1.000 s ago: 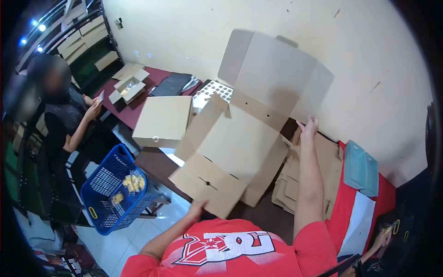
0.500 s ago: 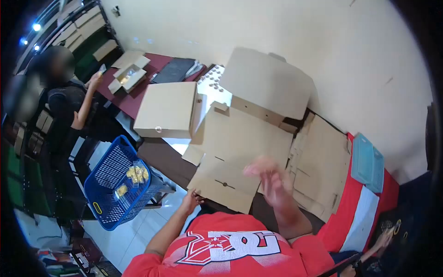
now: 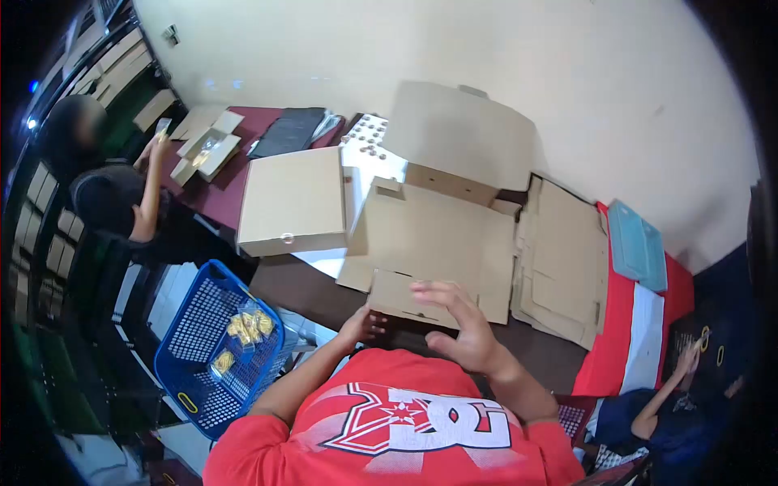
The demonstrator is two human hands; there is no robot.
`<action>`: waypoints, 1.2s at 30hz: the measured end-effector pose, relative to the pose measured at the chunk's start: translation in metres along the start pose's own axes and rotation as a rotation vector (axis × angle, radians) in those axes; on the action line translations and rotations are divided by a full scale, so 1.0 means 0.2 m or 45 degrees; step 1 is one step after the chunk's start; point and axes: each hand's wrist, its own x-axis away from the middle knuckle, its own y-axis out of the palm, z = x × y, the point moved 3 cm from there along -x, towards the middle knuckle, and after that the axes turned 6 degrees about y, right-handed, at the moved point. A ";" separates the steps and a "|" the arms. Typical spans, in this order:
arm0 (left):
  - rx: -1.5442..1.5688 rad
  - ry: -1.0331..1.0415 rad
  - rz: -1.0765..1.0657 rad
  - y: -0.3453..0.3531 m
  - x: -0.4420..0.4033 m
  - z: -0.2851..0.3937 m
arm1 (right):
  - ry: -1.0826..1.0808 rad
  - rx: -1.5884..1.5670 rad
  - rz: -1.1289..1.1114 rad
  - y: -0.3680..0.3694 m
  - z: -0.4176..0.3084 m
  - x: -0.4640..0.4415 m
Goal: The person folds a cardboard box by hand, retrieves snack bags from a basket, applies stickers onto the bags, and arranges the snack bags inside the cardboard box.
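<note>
In front of me a partly unfolded cardboard box (image 3: 466,239) lies on the brown-covered table, its near flap (image 3: 397,298) folded up. My left hand (image 3: 362,326) is at the left end of this flap, fingers stretched out and a little apart; whether the fingertips touch the cardboard I cannot tell. Over the right part of the flap is my right hand (image 3: 466,328), open, with the thumb away from the fingers and nothing in it. It hides part of the flap's edge.
A closed carton (image 3: 293,194) and an open-lidded box (image 3: 466,138) stand behind. Flat cardboard sheets (image 3: 563,259) and a teal tray (image 3: 636,247) lie right. A blue basket (image 3: 182,356) with yellow packets stands left. Two people work at left, another person (image 3: 673,405) at lower right.
The near flap, flat before, is now folded up. My left hand has moved slightly up and right; my right hand has come lower, over the flap. The view has shifted a little.
</note>
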 end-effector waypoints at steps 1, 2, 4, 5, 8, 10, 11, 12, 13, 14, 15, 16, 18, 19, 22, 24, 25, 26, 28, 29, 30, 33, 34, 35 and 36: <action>-0.051 0.036 -0.025 -0.03 0.01 0.02 | 0.319 0.116 0.023 0.12 0.19 0.06; -0.103 0.070 -0.047 -0.07 0.02 0.04 | 0.454 0.307 -0.021 0.23 0.39 0.14; -0.168 0.076 -0.023 -0.17 0.02 0.05 | 0.691 0.677 -0.032 0.40 0.71 0.34; -0.251 0.066 -0.029 -0.22 0.02 0.05 | 0.800 0.858 0.001 0.46 0.81 0.43; -0.388 0.068 -0.078 -0.35 0.01 0.06 | 1.024 0.866 -0.013 0.61 0.97 0.58; -0.468 0.071 -0.049 -0.40 0.03 0.14 | 1.096 0.966 -0.038 0.70 0.98 0.64; -0.449 0.250 0.010 -0.39 0.04 0.19 | 1.023 1.032 0.059 0.73 0.99 0.66; -0.510 0.298 0.109 -0.46 -0.06 0.13 | 0.937 1.103 0.156 0.74 0.98 0.66; -0.725 0.466 0.234 -0.50 -0.08 0.15 | 0.934 1.026 0.222 0.73 0.96 0.66; -0.938 0.638 0.359 -0.53 -0.10 0.15 | 0.973 1.025 0.234 0.72 0.95 0.66; -0.997 0.685 0.400 -0.54 -0.11 0.18 | 1.032 0.973 0.233 0.71 0.94 0.66; -1.055 0.736 0.443 -0.54 -0.12 0.20 | 1.089 0.919 0.234 0.69 0.92 0.66; -0.958 0.601 0.335 -0.54 -0.18 0.22 | 1.085 0.882 0.236 0.68 0.89 0.66; -1.033 0.618 0.457 -0.54 -0.19 0.23 | 1.084 0.868 0.226 0.69 0.89 0.68; -1.209 0.696 0.667 -0.51 -0.19 0.26 | 1.066 0.847 0.245 0.69 0.82 0.66; -1.057 0.499 0.506 -0.50 -0.18 0.33 | 1.069 0.836 0.226 0.69 0.82 0.64; -1.118 0.508 0.493 -0.52 -0.19 0.32 | 1.059 0.853 0.271 0.68 0.82 0.63; -1.122 0.503 0.484 -0.56 -0.20 0.30 | 1.070 0.849 0.273 0.67 0.82 0.62; -1.130 0.639 0.401 -0.57 -0.18 0.32 | 1.010 0.849 0.345 0.64 0.78 0.59; -1.101 0.530 0.446 -0.59 -0.18 0.31 | 1.024 0.844 0.349 0.62 0.78 0.57; -1.032 0.526 0.481 -0.60 -0.17 0.31 | 1.032 0.851 0.328 0.61 0.77 0.56; -0.999 0.492 0.426 -0.68 -0.24 0.26 | 1.024 0.819 0.317 0.54 0.75 0.52; -0.995 0.485 0.432 -0.65 -0.22 0.29 | 0.995 0.788 0.332 0.51 0.76 0.51; -1.077 0.403 0.417 -0.62 -0.21 0.32 | 0.945 0.855 0.346 0.50 0.79 0.51; -1.158 0.323 0.404 -0.60 -0.20 0.34 | 0.939 0.851 0.335 0.48 0.80 0.49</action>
